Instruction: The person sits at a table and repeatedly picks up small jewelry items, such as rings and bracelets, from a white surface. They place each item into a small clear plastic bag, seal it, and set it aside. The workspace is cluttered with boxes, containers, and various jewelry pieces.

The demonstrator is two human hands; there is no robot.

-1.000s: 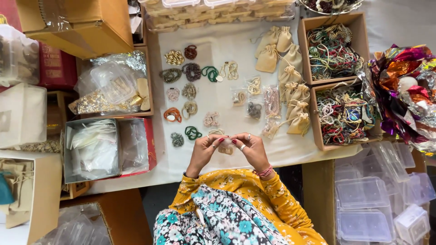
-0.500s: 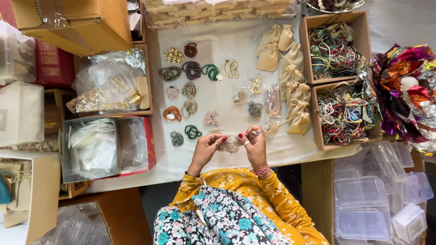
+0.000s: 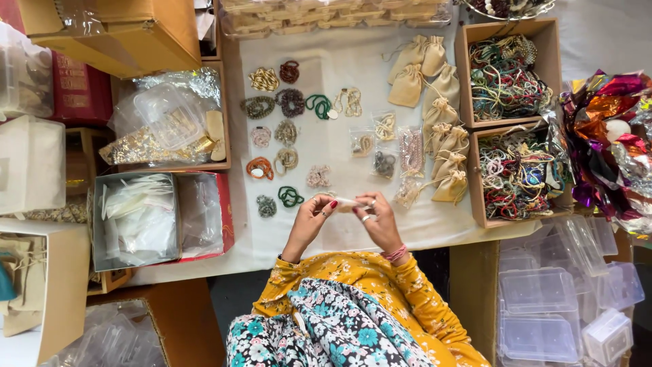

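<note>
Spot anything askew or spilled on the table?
Nothing stands out. Bead bracelets lie in tidy rows on the white cloth, pouches grouped beside the bead boxes; both hands pinch one small pale piece.

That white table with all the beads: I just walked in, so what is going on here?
A person in a yellow floral top has both hands together over the near edge of the white table. The left hand and right hand pinch a small pale beaded piece between the fingertips. Coiled bead bracelets, small clear bags and tan drawstring pouches lie beyond the hands.
</note>
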